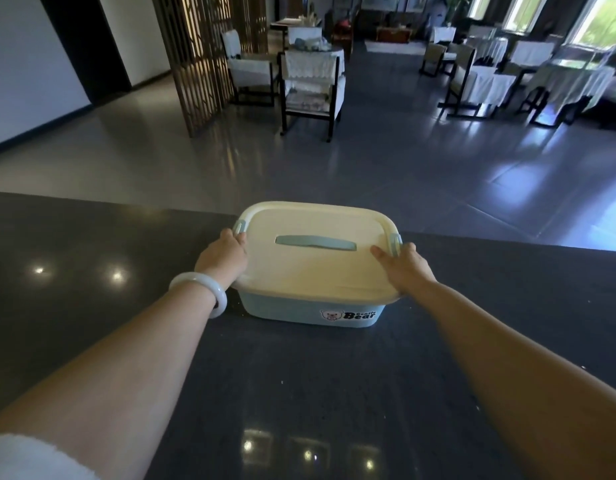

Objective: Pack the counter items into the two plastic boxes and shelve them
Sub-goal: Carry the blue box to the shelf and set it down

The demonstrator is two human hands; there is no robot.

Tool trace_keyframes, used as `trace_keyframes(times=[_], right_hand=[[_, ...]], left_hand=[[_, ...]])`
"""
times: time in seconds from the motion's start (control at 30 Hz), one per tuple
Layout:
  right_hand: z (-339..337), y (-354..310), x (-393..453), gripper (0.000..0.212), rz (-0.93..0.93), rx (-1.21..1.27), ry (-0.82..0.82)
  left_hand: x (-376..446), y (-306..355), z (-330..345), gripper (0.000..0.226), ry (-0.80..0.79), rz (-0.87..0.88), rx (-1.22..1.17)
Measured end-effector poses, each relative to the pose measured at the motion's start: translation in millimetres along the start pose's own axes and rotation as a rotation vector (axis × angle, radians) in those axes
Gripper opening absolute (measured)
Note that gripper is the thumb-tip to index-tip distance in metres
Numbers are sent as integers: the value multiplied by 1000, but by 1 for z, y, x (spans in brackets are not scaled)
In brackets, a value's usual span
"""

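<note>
A dark polished counter (299, 375) runs across the foreground of a dining room, with grey floor tiles beyond its far edge. On it, near that far edge and about mid-width, sits a pale blue box (310, 308) with a bear logo on its near wall, closed by a cream lid (317, 268) with a blue handle (315, 244) lying flat in its middle. The left hand (223, 259) grips the lid's left edge, fingers curled round it by the blue clasp (240, 227). The right hand (405, 268) holds the right edge, thumb lying on the lid, fingers wrapped over the side by the other clasp (396, 244). A pale bangle (201, 292) circles the left wrist. Chairs (311, 88) and white-clothed tables (555, 81) stand well behind.
</note>
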State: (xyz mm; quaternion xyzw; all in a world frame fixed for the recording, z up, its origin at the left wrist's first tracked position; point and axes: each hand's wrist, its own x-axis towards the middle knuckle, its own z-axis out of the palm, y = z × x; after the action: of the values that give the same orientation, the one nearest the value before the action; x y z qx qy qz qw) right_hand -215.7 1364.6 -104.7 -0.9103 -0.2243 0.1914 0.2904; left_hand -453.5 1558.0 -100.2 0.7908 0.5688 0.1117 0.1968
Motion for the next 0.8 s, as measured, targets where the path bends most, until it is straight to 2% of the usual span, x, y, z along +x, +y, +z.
trace_keyframes(times=[0.53, 0.8], right_hand=[[-65, 152, -168, 58, 71, 80, 97], [-113, 239, -246, 56, 96, 176, 103]], left_hand=[[-208, 12, 21, 40, -63, 43, 22], [-318, 41, 39, 46, -58, 44, 34]])
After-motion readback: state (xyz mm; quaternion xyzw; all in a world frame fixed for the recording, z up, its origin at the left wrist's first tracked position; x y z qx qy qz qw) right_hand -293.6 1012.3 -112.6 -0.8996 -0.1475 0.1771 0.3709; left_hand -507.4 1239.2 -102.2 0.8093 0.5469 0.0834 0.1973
